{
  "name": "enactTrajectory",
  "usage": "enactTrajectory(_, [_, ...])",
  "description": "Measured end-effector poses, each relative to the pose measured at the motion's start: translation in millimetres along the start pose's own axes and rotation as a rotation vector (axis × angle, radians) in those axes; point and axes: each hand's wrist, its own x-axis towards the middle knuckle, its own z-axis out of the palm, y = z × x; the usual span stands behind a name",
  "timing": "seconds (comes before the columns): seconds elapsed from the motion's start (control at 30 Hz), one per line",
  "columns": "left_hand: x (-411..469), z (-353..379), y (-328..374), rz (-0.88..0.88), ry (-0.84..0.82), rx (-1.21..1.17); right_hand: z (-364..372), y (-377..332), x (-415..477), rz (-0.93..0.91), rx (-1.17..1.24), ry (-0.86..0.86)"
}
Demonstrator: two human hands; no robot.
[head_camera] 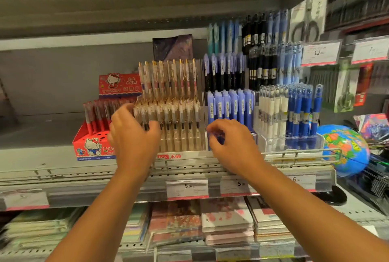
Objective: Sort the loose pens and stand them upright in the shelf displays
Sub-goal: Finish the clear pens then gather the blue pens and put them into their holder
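Presently the left hand (134, 137) is curled round the left end of the front row of clear gold-clipped pens (168, 112), with the thumb in front and the fingers behind. These pens stand in a stepped clear display (183, 143) at mid-shelf. The right hand (233, 143) is bent over the foot of the neighbouring front row of light-blue pens (229, 105). Its fingers are curled and a blue blur sits at the fingertips, but whether they pinch a pen cannot be told. Both hands are motion-blurred.

Both rows stand upright in their tiers.

Assessment: the step in hand appears to be squaring the clear row while a blue pen is seated or drawn.

Recommended practice:
- Use the left hand only as a light brace. Squeezing the packed row could tip neighbouring pens forward.
- Lower any blue pen tip-first and straight down into a free slot in its own row, clip facing front like the others.
- Keep it out of the white-barrelled pens (271, 112) and dark-blue pens (303, 110) further right.
- Mind the red Hello Kitty box (92, 145) just beside the left wrist, as a nudge could shift it along the shelf (63, 174).
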Motion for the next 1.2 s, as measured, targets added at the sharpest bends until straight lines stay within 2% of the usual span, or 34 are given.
enactTrajectory(0.1, [-3.3, -3.4, -12.5, -0.120, -0.230, 0.185, 9.3, -6.1, 3.9, 0.034, -0.126, -0.165])
enactTrajectory(0.23, [-10.1, -0.4, -17.5, -0.004, -0.343, 0.428, 10.7, -5.6, 3.7, -0.002, -0.227, -0.181])
enactTrajectory(0.4, [6.3, -13.1, -24.6, -0.018, -0.437, 0.405, 9.6, -6.1, 4.6, 0.038, -0.176, -0.182])
enactTrajectory(0.53, [25.9, -33.0, -45.8, 0.058, -0.449, 0.407, 18.6, -20.7, 3.5, -0.001, -0.098, -0.050])
enactTrajectory(0.7, [46.1, -48.1, -77.5, 0.089, -0.681, 0.489, 52.2, -67.6, 11.3, -0.054, -0.021, -0.175])
enactTrajectory(0.8, [51.8, -50.4, -87.6, 0.156, -0.707, 0.475, 76.4, -88.3, 17.2, 0.026, -0.075, -0.176])
enactTrajectory(1.0, [52.2, -60.3, -90.8, 0.281, -0.651, 0.458, 95.4, -97.9, 14.1, 0.025, -0.284, -0.113])
enactTrajectory(1.07, [51.2, -63.6, -92.1, 0.305, -0.644, 0.446, 93.2, -96.5, 12.0, 0.068, -0.185, -0.072])
enactTrajectory(1.13, [51.7, -66.3, -89.9, 0.291, -0.642, 0.415, 87.8, -95.1, 10.0, 0.156, -0.006, 0.106])
enactTrajectory(1.2, [49.9, -64.8, -82.0, 0.233, -0.622, 0.283, 80.3, -90.8, 9.9, 0.289, 0.128, 0.302])
